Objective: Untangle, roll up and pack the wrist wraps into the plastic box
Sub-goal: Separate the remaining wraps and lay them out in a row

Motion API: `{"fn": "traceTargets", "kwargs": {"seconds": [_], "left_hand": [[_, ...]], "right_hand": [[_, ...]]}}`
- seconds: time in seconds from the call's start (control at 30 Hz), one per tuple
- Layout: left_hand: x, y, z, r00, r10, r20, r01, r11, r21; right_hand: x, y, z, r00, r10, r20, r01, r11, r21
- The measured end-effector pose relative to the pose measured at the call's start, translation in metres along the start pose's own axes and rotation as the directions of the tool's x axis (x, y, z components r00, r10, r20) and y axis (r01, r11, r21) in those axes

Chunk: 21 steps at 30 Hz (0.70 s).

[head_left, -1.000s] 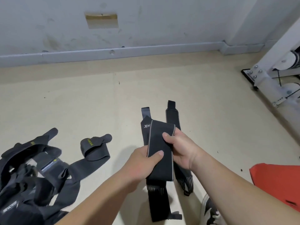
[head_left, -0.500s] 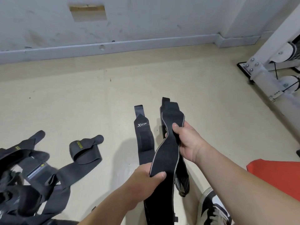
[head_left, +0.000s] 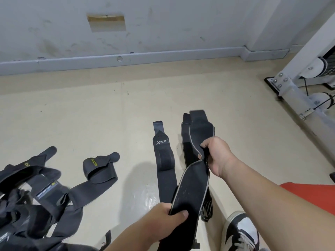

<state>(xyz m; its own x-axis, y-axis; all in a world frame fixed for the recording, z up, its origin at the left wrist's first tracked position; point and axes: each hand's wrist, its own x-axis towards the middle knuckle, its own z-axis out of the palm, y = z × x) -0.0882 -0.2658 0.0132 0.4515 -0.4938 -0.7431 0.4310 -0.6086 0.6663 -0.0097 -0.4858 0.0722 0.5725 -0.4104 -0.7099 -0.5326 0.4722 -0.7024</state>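
- Both hands grip one long black elastic wrist wrap with grey edging: the left hand pinches its near end, the right hand clutches it further up, and it twists between them.
- Just left of the held wrap, a black wrist wrap printed XTEP lies flat on the beige floor.
- Beneath the held wrap lies another black strap.
- Well left of it sits a tangled heap of black wraps.
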Motion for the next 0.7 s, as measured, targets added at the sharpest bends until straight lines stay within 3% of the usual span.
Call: {"fn": "traceTargets", "kwargs": {"seconds": [0.1,0.23,0.3,0.47,0.7], "left_hand": [[0.0,-0.01,-0.003,1.0,-0.022,-0.023,0.021,0.999,-0.026],[0.004,-0.01,-0.002,0.962,-0.016,-0.271,-0.016,0.994,-0.113],[0.003,-0.003,-0.002,0.945,-0.002,-0.328,-0.043,0.991,-0.129],[0.005,0.007,-0.002,0.924,0.038,-0.382,-0.14,0.96,-0.243],[0.004,0.02,-0.008,0.909,0.059,-0.413,-0.234,0.891,-0.389]], "right_hand": [[0.011,-0.015,0.005,0.999,-0.045,-0.002,0.045,0.998,0.046],[0.017,-0.024,0.013,0.988,-0.152,0.018,0.151,0.988,0.043],[0.022,-0.015,0.013,0.991,-0.132,0.031,0.131,0.991,0.03],[0.025,0.0,0.005,0.996,0.006,0.088,-0.017,0.993,0.116],[0.012,0.0,0.004,0.982,-0.064,0.179,0.037,0.987,0.154]]}}
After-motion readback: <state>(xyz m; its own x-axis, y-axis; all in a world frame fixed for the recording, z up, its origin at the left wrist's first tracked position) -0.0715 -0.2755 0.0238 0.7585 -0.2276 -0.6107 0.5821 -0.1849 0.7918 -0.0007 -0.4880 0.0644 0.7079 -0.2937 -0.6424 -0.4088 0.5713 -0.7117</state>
